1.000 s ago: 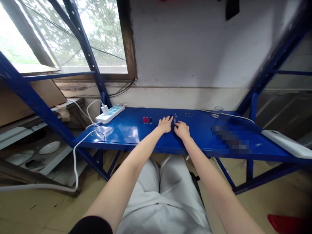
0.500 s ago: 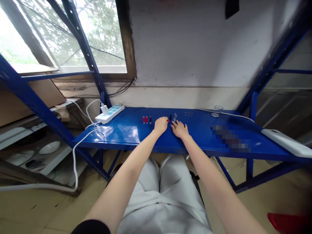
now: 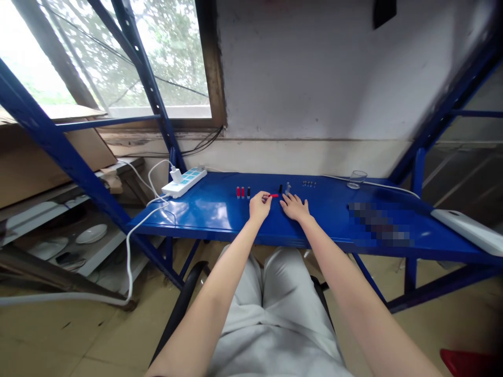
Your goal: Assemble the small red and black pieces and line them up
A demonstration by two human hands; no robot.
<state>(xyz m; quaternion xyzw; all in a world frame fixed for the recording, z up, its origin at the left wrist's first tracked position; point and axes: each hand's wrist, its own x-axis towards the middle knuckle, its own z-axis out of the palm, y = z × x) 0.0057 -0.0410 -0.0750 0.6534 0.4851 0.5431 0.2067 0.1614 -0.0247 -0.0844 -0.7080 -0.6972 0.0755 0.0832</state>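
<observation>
Clear glass cup (image 3: 356, 179) on glossy blue bench (image 3: 212, 209). Fingers of left hand (image 3: 260, 205) pinch slim red plug (image 3: 274, 196); right hand (image 3: 294, 207) fingers splayed flat

We're in a rough workshop-cum-storeroom here: a blue steel rack shelf (image 3: 220, 214) serves as the bench, and its slanted blue upright (image 3: 145, 78) crosses a wood-framed window (image 3: 98, 57). Behind it is a bare, stained plaster wall (image 3: 314, 78). A white power strip (image 3: 184, 182) sits at the shelf's back left corner, its cable trailing towards the bare floor (image 3: 78, 335). Small red and black plugs (image 3: 242, 192) line up near the back edge. Cardboard (image 3: 39, 162) and dishes (image 3: 91, 234) fill the side shelving.
</observation>
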